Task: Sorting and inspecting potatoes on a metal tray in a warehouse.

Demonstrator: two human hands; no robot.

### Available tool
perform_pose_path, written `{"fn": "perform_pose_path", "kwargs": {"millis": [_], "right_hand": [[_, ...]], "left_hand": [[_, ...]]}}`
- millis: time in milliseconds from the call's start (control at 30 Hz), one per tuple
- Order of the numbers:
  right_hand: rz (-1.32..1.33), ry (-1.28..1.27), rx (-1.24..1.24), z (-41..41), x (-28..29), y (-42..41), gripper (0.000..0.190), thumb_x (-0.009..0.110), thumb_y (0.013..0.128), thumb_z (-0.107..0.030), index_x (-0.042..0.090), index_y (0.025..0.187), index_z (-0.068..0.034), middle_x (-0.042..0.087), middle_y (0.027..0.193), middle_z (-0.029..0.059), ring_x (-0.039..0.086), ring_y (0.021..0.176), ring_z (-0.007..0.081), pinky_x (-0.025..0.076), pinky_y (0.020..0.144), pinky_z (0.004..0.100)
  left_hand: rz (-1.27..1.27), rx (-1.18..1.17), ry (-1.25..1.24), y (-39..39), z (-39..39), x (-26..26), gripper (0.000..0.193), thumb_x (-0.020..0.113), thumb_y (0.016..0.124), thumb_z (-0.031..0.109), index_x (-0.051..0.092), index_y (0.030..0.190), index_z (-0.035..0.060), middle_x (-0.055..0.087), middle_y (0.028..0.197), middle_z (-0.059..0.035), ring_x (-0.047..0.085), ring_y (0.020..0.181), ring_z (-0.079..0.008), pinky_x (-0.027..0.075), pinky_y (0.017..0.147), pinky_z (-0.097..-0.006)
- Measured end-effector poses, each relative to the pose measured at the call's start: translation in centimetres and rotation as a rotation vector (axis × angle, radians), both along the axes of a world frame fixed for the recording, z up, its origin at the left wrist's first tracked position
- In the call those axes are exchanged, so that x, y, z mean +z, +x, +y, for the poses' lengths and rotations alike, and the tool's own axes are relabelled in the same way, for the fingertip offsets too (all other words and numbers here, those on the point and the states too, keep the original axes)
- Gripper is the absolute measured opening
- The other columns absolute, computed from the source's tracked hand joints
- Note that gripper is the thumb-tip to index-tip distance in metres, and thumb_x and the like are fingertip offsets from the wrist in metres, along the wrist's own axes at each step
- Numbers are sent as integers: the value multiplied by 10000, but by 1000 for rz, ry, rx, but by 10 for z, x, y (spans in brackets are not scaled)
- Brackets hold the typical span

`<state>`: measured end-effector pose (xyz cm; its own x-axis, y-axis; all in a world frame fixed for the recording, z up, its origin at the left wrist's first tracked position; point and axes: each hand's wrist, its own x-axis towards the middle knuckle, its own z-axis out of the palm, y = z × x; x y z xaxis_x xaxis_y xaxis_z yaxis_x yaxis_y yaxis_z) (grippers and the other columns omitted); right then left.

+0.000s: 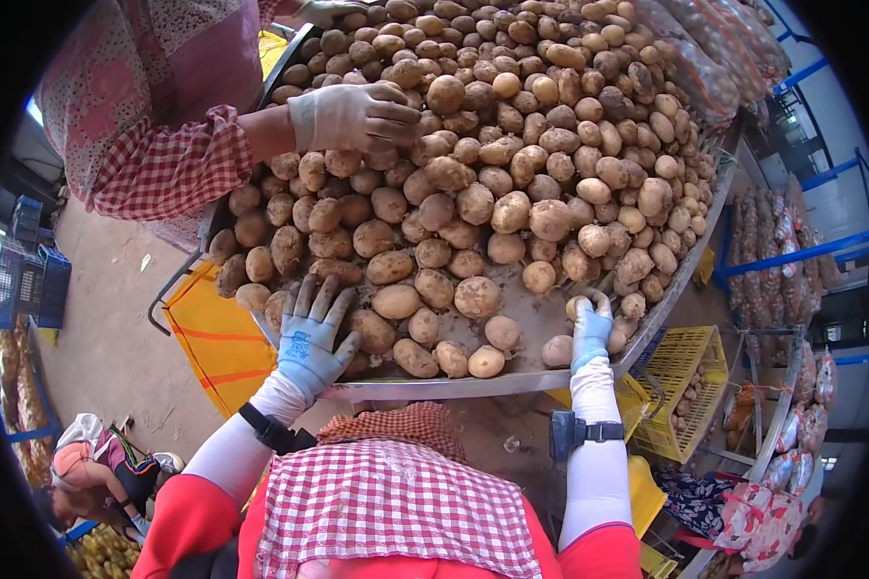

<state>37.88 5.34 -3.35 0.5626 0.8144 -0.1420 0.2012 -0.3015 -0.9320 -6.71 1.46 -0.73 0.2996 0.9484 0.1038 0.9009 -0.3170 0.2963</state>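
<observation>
A large heap of soil-covered potatoes point(478, 203) lies on a metal-rimmed sorting table point(434, 389) in front of me. My left hand point(310, 344), in a pale blue glove with dirty grey fingers, rests spread on potatoes at the table's near left side. Near the front right rim is my right hand point(592, 326), also gloved, its fingers curled around a small potato point(572, 308) that they partly hide. A loose potato point(557, 351) sits just left of that wrist. Several potatoes point(449, 358) lie spread between my hands on the bare metal.
Across the left side, a co-worker's gloved hand point(362, 119) touches the heap. A yellow sack point(221, 333) hangs below the left corner. Yellow crates point(684, 391) stand at right, near filled bags point(767, 253) on racks. Another person point(101, 470) bends at lower left.
</observation>
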Motion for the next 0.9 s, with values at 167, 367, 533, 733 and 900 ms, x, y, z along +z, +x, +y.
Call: {"fn": "perform_pose_path", "kwargs": {"millis": [167,367,533,733,900], "right_hand": [[-254,-186,322,25,19,-50,406,593,846,-90,652,1233,18,706,1027,109,652,910,177,510,868,305],[173,0,-105,12,35,-35,160,556,908,-32,693,988,-29,625,679,27,534,522,75,403,471,205],[-405,-358,204,34,18,-36,634,720,849,-269,513,1428,-119,717,932,158,693,871,256,537,827,374],[-407,-354,310,41,12,-9,730,772,827,-299,473,1442,-44,647,1242,216,633,1129,299,472,985,362],[174,-294,187,58,41,-33,541,767,871,-312,610,1263,27,673,1074,94,598,878,164,514,751,320]], "left_hand": [[37,36,0,-7,-9,2,631,629,825,342,507,1399,113,403,1516,-163,291,1429,-422,180,1195,-564],[9,28,30,0,-5,1,598,620,831,342,532,1371,100,408,1511,-172,305,1423,-416,190,1195,-562],[24,22,43,-3,-4,-4,604,633,839,377,538,1381,127,417,1505,-167,312,1417,-420,191,1193,-562],[17,2,50,2,-1,2,587,636,837,351,547,1371,123,417,1504,-171,314,1416,-421,193,1192,-568],[63,12,68,-4,-5,-4,575,642,827,337,564,1352,119,417,1503,-170,311,1417,-423,196,1189,-574]]}}
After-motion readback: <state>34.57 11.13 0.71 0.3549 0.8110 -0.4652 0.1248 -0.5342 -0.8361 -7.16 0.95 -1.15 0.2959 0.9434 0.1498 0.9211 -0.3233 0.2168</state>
